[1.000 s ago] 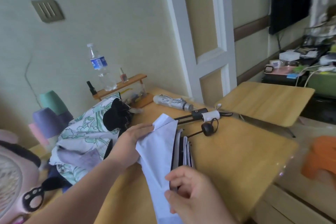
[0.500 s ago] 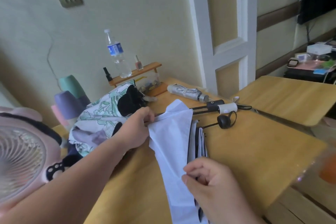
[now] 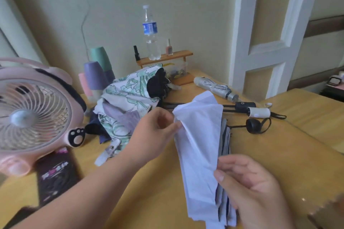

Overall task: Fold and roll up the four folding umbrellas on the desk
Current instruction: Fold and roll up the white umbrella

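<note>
Wooden worktop (image 3: 279, 154): left hand (image 3: 154, 135) pinches white umbrella (image 3: 201, 145) canopy's upper edge, right hand (image 3: 249, 189) grips its lower folds; silver umbrella (image 3: 214, 87) lies rolled behind.

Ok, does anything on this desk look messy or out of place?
The floral umbrella lies in a crumpled heap beside the fan, strap trailing loose, unlike the rolled silver umbrella. The left hand and right hand pinch the white umbrella, half folded. Nothing looks spilled or broken.

white umbrella (image 3: 199, 141), pink fan (image 3: 35, 113) — silver umbrella (image 3: 214, 87)
</note>
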A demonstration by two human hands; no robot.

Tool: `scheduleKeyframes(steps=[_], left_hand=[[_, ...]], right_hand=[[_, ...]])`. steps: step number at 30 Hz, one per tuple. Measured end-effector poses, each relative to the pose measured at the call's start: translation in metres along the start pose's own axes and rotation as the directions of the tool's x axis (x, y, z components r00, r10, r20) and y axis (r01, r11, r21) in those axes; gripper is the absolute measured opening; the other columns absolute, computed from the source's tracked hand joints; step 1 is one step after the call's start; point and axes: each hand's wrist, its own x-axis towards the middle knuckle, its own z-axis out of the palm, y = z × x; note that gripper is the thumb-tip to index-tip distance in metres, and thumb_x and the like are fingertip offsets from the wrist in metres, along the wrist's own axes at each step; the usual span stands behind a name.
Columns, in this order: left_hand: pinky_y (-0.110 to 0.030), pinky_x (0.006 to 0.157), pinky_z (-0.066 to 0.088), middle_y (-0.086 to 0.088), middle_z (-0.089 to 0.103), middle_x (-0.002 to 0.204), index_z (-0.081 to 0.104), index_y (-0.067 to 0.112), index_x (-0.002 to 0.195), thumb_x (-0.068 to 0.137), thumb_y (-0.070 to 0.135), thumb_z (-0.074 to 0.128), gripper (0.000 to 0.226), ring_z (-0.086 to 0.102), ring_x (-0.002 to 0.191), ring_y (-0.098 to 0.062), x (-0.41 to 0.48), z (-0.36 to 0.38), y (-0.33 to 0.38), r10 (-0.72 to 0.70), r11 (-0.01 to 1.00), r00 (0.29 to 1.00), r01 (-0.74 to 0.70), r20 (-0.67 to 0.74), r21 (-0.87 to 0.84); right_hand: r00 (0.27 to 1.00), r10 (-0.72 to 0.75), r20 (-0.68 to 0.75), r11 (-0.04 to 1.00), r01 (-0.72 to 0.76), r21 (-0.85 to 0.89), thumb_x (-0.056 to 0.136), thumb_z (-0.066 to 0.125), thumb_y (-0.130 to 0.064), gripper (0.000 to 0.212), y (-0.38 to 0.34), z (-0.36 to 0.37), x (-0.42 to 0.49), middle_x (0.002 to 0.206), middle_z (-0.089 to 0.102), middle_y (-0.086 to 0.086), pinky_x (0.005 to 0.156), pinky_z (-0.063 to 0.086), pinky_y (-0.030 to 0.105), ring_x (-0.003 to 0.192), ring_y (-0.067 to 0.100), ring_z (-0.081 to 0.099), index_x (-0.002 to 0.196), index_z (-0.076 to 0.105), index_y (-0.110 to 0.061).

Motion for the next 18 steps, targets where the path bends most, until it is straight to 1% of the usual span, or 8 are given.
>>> scheduleKeyframes(steps=[3,6,8,10,13,14,16,18], left_hand=[[-0.021,0.057,0.039,0.011,0.059,0.065,0.073,0.023,0.083,0.086,0.030,0.077,0.008,0.046,0.054,-0.007,-0.012,0.009,0.003,-0.040,0.994,0.996,0.048,0.083,-0.098],[-0.013,0.065,0.039,0.017,0.062,0.091,0.075,0.029,0.101,0.085,0.024,0.079,0.017,0.048,0.062,0.001,-0.026,0.014,0.009,0.107,0.994,0.988,-0.104,0.113,-0.033],[-0.009,0.070,0.038,0.011,0.056,0.106,0.073,0.031,0.111,0.083,0.019,0.078,0.031,0.049,0.075,0.004,-0.033,0.017,0.009,0.198,0.980,0.972,-0.199,0.128,-0.003],[-0.007,0.073,0.038,0.011,0.050,0.112,0.069,0.032,0.117,0.082,0.019,0.080,0.038,0.048,0.089,0.006,-0.038,0.019,0.006,0.259,0.964,0.956,-0.265,0.135,0.022],[-0.006,0.080,0.037,0.015,0.045,0.128,0.061,0.025,0.130,0.079,0.020,0.086,0.057,0.049,0.104,0.006,-0.039,0.021,-0.002,0.278,0.960,0.951,-0.278,0.132,-0.015],[-0.005,0.081,0.037,0.015,0.044,0.133,0.059,0.023,0.134,0.079,0.021,0.087,0.062,0.050,0.106,0.004,-0.038,0.021,-0.004,0.283,0.959,0.950,-0.281,0.133,-0.030],[-0.005,0.081,0.037,0.015,0.045,0.137,0.056,0.021,0.139,0.080,0.024,0.087,0.066,0.054,0.103,-0.002,-0.038,0.023,-0.007,0.309,0.951,0.941,-0.306,0.141,-0.040],[-0.004,0.080,0.037,0.016,0.048,0.134,0.055,0.022,0.139,0.082,0.027,0.086,0.065,0.056,0.100,-0.006,-0.038,0.024,-0.010,0.330,0.944,0.934,-0.330,0.139,-0.025]], right_hand=[[0.999,-0.026,-0.022,1.000,0.026,0.002,0.072,0.078,0.008,0.032,-0.001,0.000,-0.003,0.069,0.052,0.035,0.040,0.029,0.019,0.044,0.019,0.036,0.076,0.079,-0.024],[0.996,-0.086,-0.003,0.996,0.086,-0.031,0.073,0.074,0.011,0.037,0.001,0.002,-0.003,0.067,0.048,0.038,0.042,0.031,0.020,0.045,0.020,0.037,0.079,0.079,-0.025],[0.981,-0.193,0.032,0.972,0.196,-0.129,0.074,0.078,0.014,0.046,0.007,0.003,0.000,0.071,0.060,0.028,0.049,0.039,0.019,0.050,0.021,0.045,0.087,0.078,-0.030],[0.940,-0.334,0.066,0.890,0.338,-0.306,0.070,0.086,-0.003,0.048,0.014,0.005,0.006,0.082,0.069,0.006,0.062,0.045,0.012,0.063,0.011,0.055,0.100,0.073,-0.039],[0.884,-0.452,0.116,0.733,0.443,-0.516,0.069,0.084,-0.025,0.054,0.014,0.010,0.022,0.107,0.062,-0.010,0.088,0.042,0.009,0.104,0.012,0.062,0.116,0.065,-0.042],[0.890,-0.442,0.111,0.733,0.430,-0.527,0.071,0.085,-0.027,0.055,0.014,0.012,0.026,0.112,0.061,-0.014,0.091,0.041,0.010,0.111,0.011,0.060,0.119,0.062,-0.043],[0.926,-0.367,0.082,0.804,0.361,-0.473,0.077,0.087,-0.023,0.052,0.012,0.020,0.033,0.113,0.064,-0.021,0.089,0.043,0.009,0.114,0.004,0.059,0.114,0.061,-0.049],[0.944,-0.326,0.058,0.847,0.319,-0.425,0.084,0.077,-0.012,0.047,0.016,0.023,0.036,0.099,0.070,-0.014,0.075,0.049,0.014,0.092,0.008,0.066,0.107,0.063,-0.051]])
